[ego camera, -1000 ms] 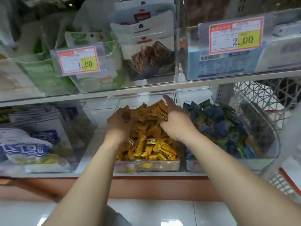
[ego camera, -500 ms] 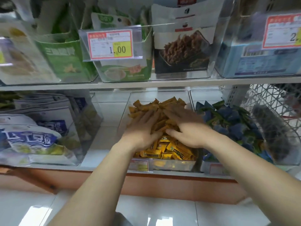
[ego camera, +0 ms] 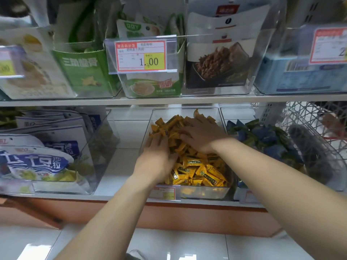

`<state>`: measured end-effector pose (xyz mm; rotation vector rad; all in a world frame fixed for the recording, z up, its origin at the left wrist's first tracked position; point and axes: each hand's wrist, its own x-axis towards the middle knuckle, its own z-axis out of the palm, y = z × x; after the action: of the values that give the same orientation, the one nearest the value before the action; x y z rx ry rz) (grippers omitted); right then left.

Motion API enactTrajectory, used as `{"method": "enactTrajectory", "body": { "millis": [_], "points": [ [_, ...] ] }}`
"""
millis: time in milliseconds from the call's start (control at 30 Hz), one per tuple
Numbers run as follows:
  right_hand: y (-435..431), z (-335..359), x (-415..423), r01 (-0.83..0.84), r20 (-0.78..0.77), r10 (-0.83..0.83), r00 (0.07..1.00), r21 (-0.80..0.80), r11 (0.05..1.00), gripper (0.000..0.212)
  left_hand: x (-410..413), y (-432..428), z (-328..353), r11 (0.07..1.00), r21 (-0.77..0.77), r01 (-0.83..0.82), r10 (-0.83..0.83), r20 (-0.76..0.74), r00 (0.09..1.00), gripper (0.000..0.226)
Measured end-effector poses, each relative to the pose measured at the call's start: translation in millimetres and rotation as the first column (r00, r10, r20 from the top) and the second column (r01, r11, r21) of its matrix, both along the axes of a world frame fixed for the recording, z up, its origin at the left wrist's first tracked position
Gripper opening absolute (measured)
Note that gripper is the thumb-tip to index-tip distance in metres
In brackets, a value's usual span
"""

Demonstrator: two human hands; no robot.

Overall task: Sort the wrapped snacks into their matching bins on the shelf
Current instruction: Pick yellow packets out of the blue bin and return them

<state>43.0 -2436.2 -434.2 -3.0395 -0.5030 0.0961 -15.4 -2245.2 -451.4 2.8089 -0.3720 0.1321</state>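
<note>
On the lower shelf, left of the work, a clear bin of white-and-blue bags stood apart and needed nothing from me. The left hand lay wide, fingers straight, against the left flank of the yellow wrapped snacks, close to the left wall of their clear bin. The right hand was spread flat over the top of the heap towards the far end, holding nothing. The heap stood above the rim at the far end and lower at the near front.

I judged the step to be settling this pile. To do it well, I would have pressed lightly with the palms and drawn the far peak towards the near front. The left hand should have served as a fence so nothing slid onto the bare shelf. The right hand had to mind the right wall, because the blue and green wrapped snacks sat just beside it, and a yellow piece tipped over would undo the sort. The white wire basket on the far right was no concern.
</note>
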Motion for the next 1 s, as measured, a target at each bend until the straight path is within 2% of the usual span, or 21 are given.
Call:
{"method": "enactTrajectory", "body": {
  "millis": [67,200,300,400,533,600,700,767,833,900,933,1000],
  "points": [
    [-11,8,-23,0.007,0.065,-0.013,0.998,0.084,0.996,0.054,-2,-3,11,0.998,-0.054,-0.013,0.014,0.029,0.999,0.058],
    [-73,20,-91,0.048,0.094,-0.071,0.993,0.223,0.974,0.052,-20,-26,32,0.988,-0.15,0.033,-0.022,0.078,0.997,0.054],
    [-133,15,-132,0.17,0.083,-0.201,0.976,0.285,0.943,0.041,-47,-58,36,0.955,-0.211,0.209,-0.194,0.091,0.977,0.043],
    [-177,4,-147,0.322,0.034,-0.365,0.93,0.402,0.857,0.031,-65,-99,35,0.9,-0.218,0.377,-0.375,0.051,0.926,0.036],
    [-200,-14,-142,0.401,-0.008,-0.458,0.889,0.493,0.772,0.033,-70,-152,27,0.874,-0.208,0.439,-0.447,0.008,0.894,0.038],
    [-209,-23,-131,0.44,-0.09,-0.454,0.887,0.466,0.768,0.042,-67,-176,18,0.88,-0.219,0.422,-0.435,-0.011,0.901,0.041],
    [-222,-34,-121,0.512,-0.389,-0.386,0.836,0.3,0.805,0.074,-57,-211,4,0.902,-0.196,0.384,-0.394,-0.011,0.919,0.044],
    [-224,-42,-120,0.537,-0.48,-0.373,0.794,0.265,0.801,0.082,-47,-230,-3,0.918,-0.217,0.332,-0.349,-0.043,0.936,0.05],
    [-223,-46,-120,0.535,-0.476,-0.378,0.794,0.255,0.805,0.077,-32,-245,-9,0.937,-0.199,0.289,-0.31,-0.087,0.947,0.062],
    [-221,-46,-123,0.491,-0.488,-0.322,0.811,0.271,0.828,0.063,-15,-256,-14,0.961,-0.084,0.262,-0.27,-0.122,0.955,0.075],
    [-220,-45,-125,0.458,-0.498,-0.284,0.819,0.27,0.847,0.056,-7,-260,-16,0.968,-0.04,0.249,-0.252,-0.155,0.955,0.078],
    [-219,-43,-130,0.388,-0.507,-0.23,0.831,0.232,0.892,0.056,4,-266,-24,0.966,0.022,0.256,-0.244,-0.233,0.942,0.072]
  ]
}}
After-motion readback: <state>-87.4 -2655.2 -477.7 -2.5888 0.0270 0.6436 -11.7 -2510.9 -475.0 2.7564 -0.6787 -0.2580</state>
